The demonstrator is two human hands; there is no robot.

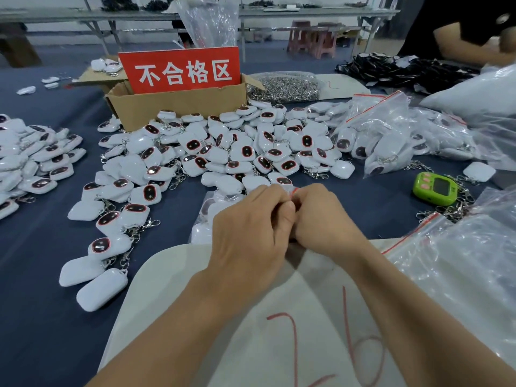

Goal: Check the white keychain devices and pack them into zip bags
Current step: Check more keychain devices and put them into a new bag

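Head view, looking down at a dark blue table crowded w/ stock. Both hands meet at centre, knuckles touching. The left hand and right hand each have fingers curled in, pinching the mouth of a zip bag. A sliver of its red strip shows between the thumbs. The bag lies on the table just left of the hands, partly hidden under the left one. White shapes show inside it; count can't be told.

Just beyond the hands is a big loose pile of white keychain devices, many face up w/ dark red-rimmed windows. A second pile sits at the left edge. Behind the centre pile stands a cardboard box w/ a red sign. Right of the box is a heap of metal rings.

Far right lie filled bags. Near right is a stack of clear bags, prob empty. A green timer sits between the two. A white sheet w/ red marks lies under the forearms. Another person's arm shows top right.

Step in hand looks like sealing a filled bag. The next move prob calls for sliding the pinch along the strip till it shuts, then setting the bag w/ the filled ones at right and taking a fresh device to check.
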